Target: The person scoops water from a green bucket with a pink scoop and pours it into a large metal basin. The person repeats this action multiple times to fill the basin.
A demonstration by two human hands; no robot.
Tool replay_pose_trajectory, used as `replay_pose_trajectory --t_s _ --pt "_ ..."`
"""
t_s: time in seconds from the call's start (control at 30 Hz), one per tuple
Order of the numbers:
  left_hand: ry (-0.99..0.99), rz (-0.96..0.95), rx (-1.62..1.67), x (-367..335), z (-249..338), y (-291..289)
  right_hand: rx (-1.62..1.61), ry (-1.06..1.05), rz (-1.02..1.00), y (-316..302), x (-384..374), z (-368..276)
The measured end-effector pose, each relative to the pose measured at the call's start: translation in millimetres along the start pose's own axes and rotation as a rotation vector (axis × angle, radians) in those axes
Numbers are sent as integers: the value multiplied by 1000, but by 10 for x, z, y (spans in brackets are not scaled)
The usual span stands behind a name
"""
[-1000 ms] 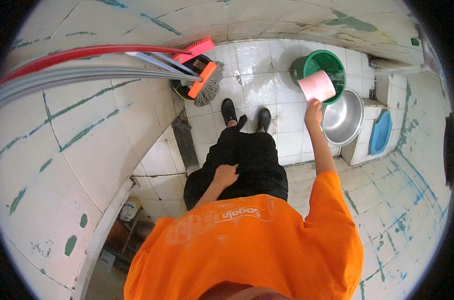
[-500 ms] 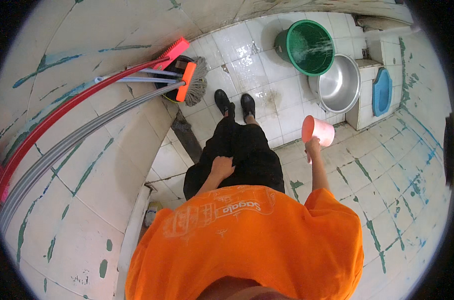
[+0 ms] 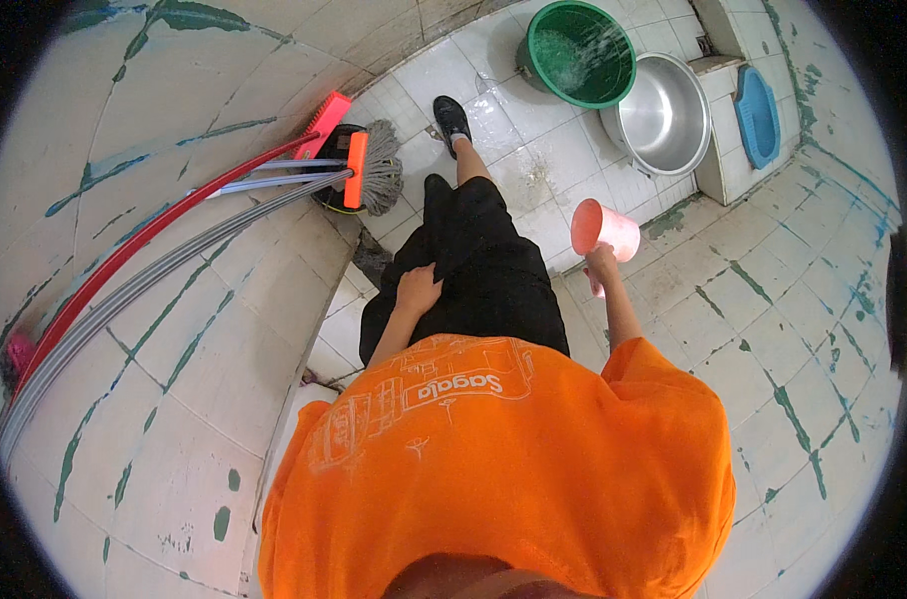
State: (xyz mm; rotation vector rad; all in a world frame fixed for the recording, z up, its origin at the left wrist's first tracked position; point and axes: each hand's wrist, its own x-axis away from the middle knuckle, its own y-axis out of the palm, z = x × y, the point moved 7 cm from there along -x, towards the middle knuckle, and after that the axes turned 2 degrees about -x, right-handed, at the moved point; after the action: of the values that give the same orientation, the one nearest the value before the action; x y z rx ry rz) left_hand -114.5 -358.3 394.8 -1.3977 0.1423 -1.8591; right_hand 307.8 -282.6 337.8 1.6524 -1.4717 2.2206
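Observation:
My right hand (image 3: 600,265) is closed around the handle of a pink plastic water dipper (image 3: 607,232), held out to my right over the floor. The dipper is tilted, its mouth toward the left; I cannot tell whether water is inside. My left hand (image 3: 419,290) is bunched on the front of my black trousers (image 3: 488,255), gripping the cloth at the thigh. Ahead to the right stands a green bucket (image 3: 580,55) with water splashing in it. A round silver metal basin (image 3: 663,115) sits right beside the bucket.
A mop with a grey head (image 3: 382,168), a red brush (image 3: 326,122) and other long handles lean along the left wall. A blue squat toilet pan (image 3: 758,118) lies on a raised tiled step at the right. The white floor tiles (image 3: 488,120) look wet.
One foot has stepped forward, and the bucket, basin and mop head now sit higher in view. The dipper stays in my right hand; my left hand keeps its hold on the cloth.

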Motion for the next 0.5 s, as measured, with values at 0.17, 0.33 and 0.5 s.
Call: replay_pose_trajectory --t_s 0.17,0.33,0.5 --pt "8 -117 45 181 157 129 117 -179 -101 138 -207 96" --pt "-26 -165 126 242 204 251 15 -206 -42 -156 3 22" --pt "-88 -222 187 69 155 300 -79 -153 4 -261 -23 127"
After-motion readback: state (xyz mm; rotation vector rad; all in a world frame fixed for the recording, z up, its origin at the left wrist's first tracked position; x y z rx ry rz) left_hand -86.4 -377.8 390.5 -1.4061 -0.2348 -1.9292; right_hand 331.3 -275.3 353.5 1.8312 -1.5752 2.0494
